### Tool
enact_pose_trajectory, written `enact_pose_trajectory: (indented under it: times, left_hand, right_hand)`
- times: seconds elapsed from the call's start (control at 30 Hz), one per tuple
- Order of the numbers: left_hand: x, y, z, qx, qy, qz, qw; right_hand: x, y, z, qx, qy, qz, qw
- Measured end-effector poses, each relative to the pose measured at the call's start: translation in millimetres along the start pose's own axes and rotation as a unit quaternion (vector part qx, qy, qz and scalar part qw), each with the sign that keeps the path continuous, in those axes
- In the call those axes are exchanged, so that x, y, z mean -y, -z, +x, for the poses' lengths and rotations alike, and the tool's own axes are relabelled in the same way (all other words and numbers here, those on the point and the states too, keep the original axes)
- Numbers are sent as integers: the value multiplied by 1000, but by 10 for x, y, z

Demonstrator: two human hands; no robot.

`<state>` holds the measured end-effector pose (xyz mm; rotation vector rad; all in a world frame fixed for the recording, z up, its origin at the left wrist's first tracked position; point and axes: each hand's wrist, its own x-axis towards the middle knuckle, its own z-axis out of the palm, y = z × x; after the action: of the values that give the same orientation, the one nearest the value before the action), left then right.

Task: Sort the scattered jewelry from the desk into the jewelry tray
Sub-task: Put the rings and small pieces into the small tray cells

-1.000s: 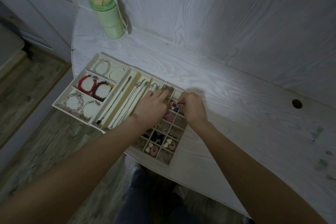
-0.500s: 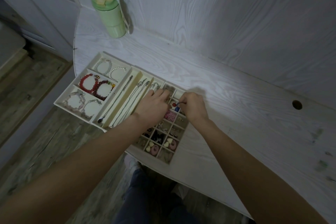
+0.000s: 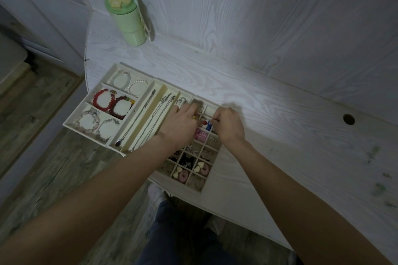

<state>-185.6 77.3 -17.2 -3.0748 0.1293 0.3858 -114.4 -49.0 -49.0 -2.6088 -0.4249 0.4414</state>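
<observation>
jewelry tray [image 3: 112, 135] under both hands, right hand [image 3: 228, 126] pinching a small piece over far small compartments, left hand [image 3: 183, 125] resting curled beside it, grip unclear

both arms reach forward side by side, left grip [image 3: 183, 126] knuckles up with curled fingers, right grip [image 3: 229, 126] pinching at the fingertips

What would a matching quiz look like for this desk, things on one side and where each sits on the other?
Things:
1. bottle
2. red bracelets
3. pink flower
4. hole

Places:
A. small square cell of the tray, between the hands
B. far corner of the desk, by the wall
C. desk top, far right of the tray
D. middle wide compartment, left part of the tray

Pairs: 1-B, 2-D, 3-A, 4-C
</observation>
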Motion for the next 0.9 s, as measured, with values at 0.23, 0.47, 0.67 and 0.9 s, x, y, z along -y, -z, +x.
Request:
enact_pose_trajectory:
  times: [0.23,0.47,0.67,0.9]
  left_hand:
    - [17,27,-56,29,1,18,999]
    - [-16,98,-14,38,55,-94,993]
    - [-289,307,231,39,113,-225,967]
    - [-1188,419,623,20,38,-241,970]
  right_hand:
    - [6,-19,31,9,-11,0,1000]
    - [-62,120,-45,14,-6,78,997]
    - [-547,448,-366,-31,-8,148,988]
    - [-1494,964,-864,-131,-118,129,976]
